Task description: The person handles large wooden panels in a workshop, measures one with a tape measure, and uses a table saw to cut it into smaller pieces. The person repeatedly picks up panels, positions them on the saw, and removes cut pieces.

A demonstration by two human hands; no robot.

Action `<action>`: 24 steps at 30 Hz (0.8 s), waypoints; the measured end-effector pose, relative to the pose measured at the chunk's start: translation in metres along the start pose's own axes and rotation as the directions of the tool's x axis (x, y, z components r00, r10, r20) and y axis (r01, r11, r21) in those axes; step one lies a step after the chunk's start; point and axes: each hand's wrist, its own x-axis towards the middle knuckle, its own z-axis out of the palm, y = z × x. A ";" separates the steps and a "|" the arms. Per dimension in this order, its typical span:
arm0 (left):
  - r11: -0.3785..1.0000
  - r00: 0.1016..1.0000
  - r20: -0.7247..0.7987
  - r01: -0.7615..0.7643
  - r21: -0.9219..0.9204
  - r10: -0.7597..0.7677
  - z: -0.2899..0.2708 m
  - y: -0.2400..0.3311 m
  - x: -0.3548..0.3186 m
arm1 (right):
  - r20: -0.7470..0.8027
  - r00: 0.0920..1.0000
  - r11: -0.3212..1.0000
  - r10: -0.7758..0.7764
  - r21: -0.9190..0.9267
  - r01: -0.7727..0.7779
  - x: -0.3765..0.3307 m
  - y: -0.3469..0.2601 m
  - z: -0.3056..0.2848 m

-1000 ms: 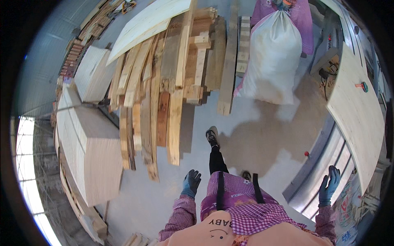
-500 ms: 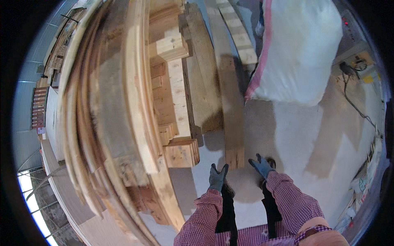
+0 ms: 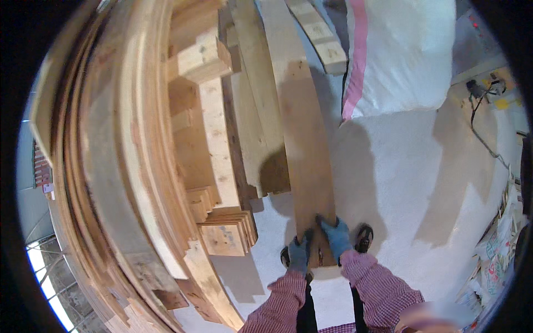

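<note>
Left hand [image 3: 299, 253] and right hand [image 3: 336, 236]: grip closed on near end of long plank [image 3: 306, 144].

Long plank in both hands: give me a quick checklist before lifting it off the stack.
1. Left hand on the near end of the long plank: ok.
2. Right hand on the same end: ok.
3. Grip closed around the plank: cannot tell; fingers lie on top.
4. Plank free of other boards: not ok; its left edge touches the board stack.
5. Floor to the right bare: ok, though the white sack stands further ahead.
6. Shoes clear of the plank end: cannot tell.
</note>
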 end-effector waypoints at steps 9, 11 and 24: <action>0.912 0.970 -0.113 0.243 0.330 -0.217 -0.121 0.231 -0.319 | 0.458 0.876 0.860 0.152 0.375 -0.346 -0.201 -0.167 -0.036; 0.859 0.964 -0.176 0.259 0.442 -0.200 -0.155 0.251 -0.381 | 0.627 0.779 0.825 -0.010 0.445 -0.347 -0.202 -0.235 -0.011; 0.722 0.893 -0.449 0.339 0.603 -0.044 -0.244 0.175 -0.484 | 0.453 0.889 0.988 -0.058 0.156 -0.015 -0.232 -0.290 0.103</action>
